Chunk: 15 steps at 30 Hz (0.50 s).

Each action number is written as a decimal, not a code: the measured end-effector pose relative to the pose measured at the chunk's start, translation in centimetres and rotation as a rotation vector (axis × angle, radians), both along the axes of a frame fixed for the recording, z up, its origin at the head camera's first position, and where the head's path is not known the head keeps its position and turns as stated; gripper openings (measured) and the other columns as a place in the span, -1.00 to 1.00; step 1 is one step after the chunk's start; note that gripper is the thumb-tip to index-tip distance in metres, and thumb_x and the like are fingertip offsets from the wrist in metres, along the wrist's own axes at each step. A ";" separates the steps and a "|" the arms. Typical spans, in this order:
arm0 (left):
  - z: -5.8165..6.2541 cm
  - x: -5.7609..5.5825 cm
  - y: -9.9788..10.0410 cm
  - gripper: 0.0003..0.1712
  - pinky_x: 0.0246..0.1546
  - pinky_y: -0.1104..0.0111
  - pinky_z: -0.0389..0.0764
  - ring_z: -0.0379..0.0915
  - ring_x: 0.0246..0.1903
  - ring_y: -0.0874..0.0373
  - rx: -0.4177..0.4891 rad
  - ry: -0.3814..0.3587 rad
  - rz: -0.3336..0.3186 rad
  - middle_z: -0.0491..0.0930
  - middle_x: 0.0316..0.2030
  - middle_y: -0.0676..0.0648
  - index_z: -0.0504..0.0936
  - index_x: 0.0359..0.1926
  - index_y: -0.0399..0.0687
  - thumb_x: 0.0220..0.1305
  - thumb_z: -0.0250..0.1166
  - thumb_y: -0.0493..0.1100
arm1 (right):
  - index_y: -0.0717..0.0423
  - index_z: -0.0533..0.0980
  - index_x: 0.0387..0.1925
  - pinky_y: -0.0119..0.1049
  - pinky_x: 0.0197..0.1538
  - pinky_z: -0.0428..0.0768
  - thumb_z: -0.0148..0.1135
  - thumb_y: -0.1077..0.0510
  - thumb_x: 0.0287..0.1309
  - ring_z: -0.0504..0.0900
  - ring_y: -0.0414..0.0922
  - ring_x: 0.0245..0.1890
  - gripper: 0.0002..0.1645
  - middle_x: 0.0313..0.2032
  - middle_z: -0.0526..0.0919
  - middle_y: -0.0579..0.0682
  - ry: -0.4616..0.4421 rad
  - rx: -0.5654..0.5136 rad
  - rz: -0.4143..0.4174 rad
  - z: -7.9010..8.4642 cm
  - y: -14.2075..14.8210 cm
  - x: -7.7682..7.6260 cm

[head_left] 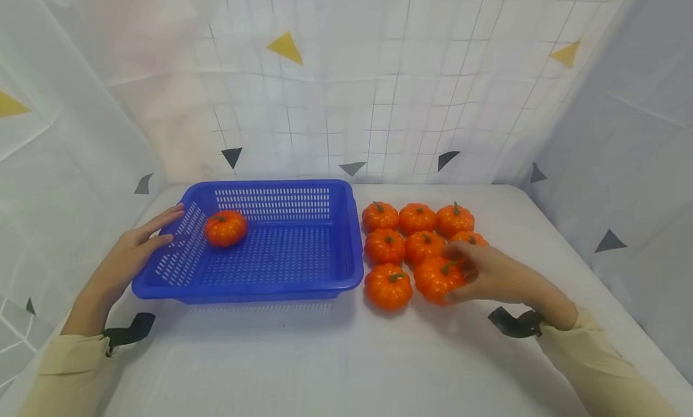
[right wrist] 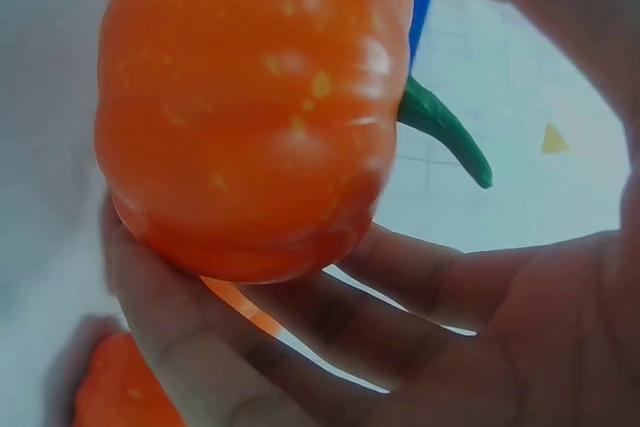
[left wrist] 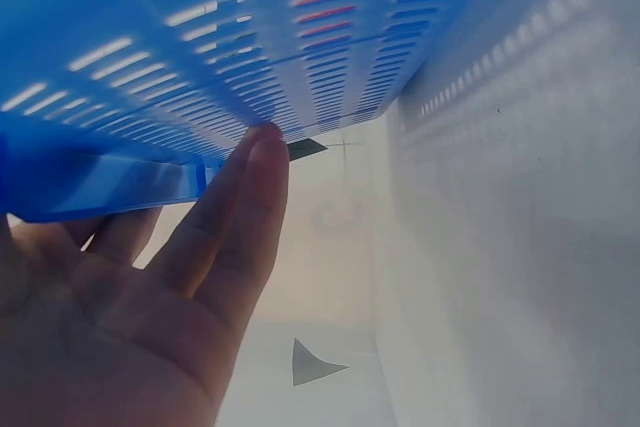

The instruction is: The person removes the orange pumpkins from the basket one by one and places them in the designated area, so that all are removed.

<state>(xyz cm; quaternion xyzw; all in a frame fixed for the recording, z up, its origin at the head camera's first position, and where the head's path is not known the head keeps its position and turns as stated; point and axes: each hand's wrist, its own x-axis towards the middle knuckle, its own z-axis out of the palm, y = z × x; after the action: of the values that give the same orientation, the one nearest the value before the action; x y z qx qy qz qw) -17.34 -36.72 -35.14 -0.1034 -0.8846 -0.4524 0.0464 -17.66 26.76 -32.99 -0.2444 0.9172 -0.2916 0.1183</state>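
Note:
My right hand [head_left: 489, 275] grips a small orange pumpkin [head_left: 437, 280] with a green stem, thumb on the near side and fingers round the far side. Close up in the right wrist view, the held pumpkin [right wrist: 250, 117] lies between thumb and curled fingers. On the left stands a blue plastic basket [head_left: 265, 289] with slotted walls, and one pumpkin [head_left: 225, 228] sits inside near its left wall. My left hand [head_left: 132, 251] touches the basket's left side with fairly straight fingers. The left wrist view shows fingertips [left wrist: 266, 147] against the slotted outer wall.
Several more pumpkins [head_left: 385, 247] stand in close rows right of the basket, one [head_left: 470, 239] partly hidden behind my right hand. A white cloth [head_left: 346, 369] covers the table. White sheets [head_left: 346, 92] with triangles and grid lines enclose the back and sides.

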 end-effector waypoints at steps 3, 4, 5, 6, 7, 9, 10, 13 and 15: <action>0.0 0.0 0.0 -0.40 0.31 -0.53 -0.28 -0.30 0.56 -0.37 -0.006 0.003 0.001 -0.04 0.62 -0.24 0.21 0.61 -0.12 0.68 0.00 -0.09 | 0.19 0.49 0.19 0.02 0.05 0.64 0.65 -0.03 -0.05 0.59 -0.03 -0.05 -0.18 0.07 0.64 0.01 -0.001 0.005 0.003 -0.6 0.1 -0.2; 0.0 0.0 0.0 -0.40 0.31 -0.53 -0.28 -0.30 0.56 -0.37 -0.008 0.005 0.000 -0.04 0.62 -0.24 0.21 0.61 -0.12 0.68 0.00 -0.10 | 0.20 0.49 0.19 0.02 0.05 0.64 0.65 -0.02 -0.05 0.59 -0.02 -0.05 -0.18 0.06 0.64 0.00 -0.006 0.004 0.005 -0.8 0.0 -0.2; 0.0 0.0 0.0 -0.40 0.31 -0.53 -0.28 -0.30 0.56 -0.37 -0.009 0.007 -0.001 -0.04 0.62 -0.24 0.20 0.61 -0.12 0.68 0.00 -0.10 | 0.20 0.49 0.18 0.02 0.05 0.65 0.66 -0.02 -0.06 0.59 -0.02 -0.05 -0.18 0.04 0.64 0.00 -0.011 0.004 0.005 -0.9 0.0 -0.3; 0.0 0.0 0.1 -0.40 0.32 -0.53 -0.28 -0.30 0.56 -0.36 -0.010 0.009 -0.004 -0.04 0.62 -0.24 0.20 0.61 -0.12 0.67 0.00 -0.10 | 0.20 0.49 0.17 0.02 0.05 0.65 0.66 -0.03 -0.06 0.60 -0.03 -0.05 -0.18 0.02 0.64 -0.01 -0.011 0.006 0.007 -1.0 0.0 -0.3; 0.0 0.1 0.1 -0.40 0.32 -0.53 -0.27 -0.30 0.56 -0.36 -0.010 0.012 -0.005 -0.04 0.62 -0.25 0.20 0.60 -0.13 0.67 0.00 -0.11 | 0.21 0.49 0.15 0.01 0.04 0.65 0.67 -0.03 -0.07 0.60 -0.03 -0.05 -0.19 0.00 0.65 -0.02 -0.011 0.005 0.012 -1.1 -0.1 -0.3; 0.0 0.1 0.1 -0.40 0.33 -0.52 -0.27 -0.30 0.56 -0.35 -0.008 0.013 -0.009 -0.03 0.62 -0.25 0.21 0.60 -0.14 0.67 0.00 -0.13 | 0.21 0.49 0.11 -0.01 0.01 0.66 0.67 -0.03 -0.08 0.61 -0.03 -0.08 -0.21 -0.04 0.65 -0.04 0.001 0.005 0.025 -1.3 -0.3 -0.4; 0.0 0.1 0.1 -0.40 0.33 -0.52 -0.26 -0.30 0.56 -0.35 -0.008 0.013 -0.008 -0.03 0.62 -0.25 0.21 0.60 -0.14 0.67 0.00 -0.13 | 0.21 0.49 0.09 -0.02 0.00 0.67 0.67 -0.04 -0.08 0.61 -0.04 -0.09 -0.22 -0.07 0.65 -0.05 0.010 0.007 0.030 -1.4 -0.3 -0.4; 0.2 0.2 0.2 -0.40 0.32 -0.52 -0.25 -0.30 0.56 -0.37 -0.014 0.007 -0.004 -0.04 0.62 -0.26 0.20 0.60 -0.16 0.67 0.01 -0.14 | 0.19 0.50 0.05 -0.07 -0.04 0.66 0.67 -0.03 -0.08 0.60 -0.07 -0.14 -0.26 -0.12 0.65 -0.08 0.031 0.016 0.040 -1.7 -0.4 -0.5; 0.2 0.1 0.2 -0.39 0.31 -0.53 -0.24 -0.30 0.55 -0.38 -0.020 0.000 0.000 -0.04 0.61 -0.26 0.19 0.61 -0.15 0.66 0.02 -0.13 | 0.19 0.50 0.05 -0.10 -0.05 0.65 0.67 -0.03 -0.07 0.58 -0.09 -0.15 -0.26 -0.14 0.63 -0.10 0.031 0.029 0.041 -1.8 -0.5 -0.5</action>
<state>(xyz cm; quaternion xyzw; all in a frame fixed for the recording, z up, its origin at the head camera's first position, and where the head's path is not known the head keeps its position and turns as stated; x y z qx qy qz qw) -17.22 -36.54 -34.91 -0.1040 -0.8891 -0.4434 0.0452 -18.15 26.29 -34.81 -0.2659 0.9178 -0.2721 0.1137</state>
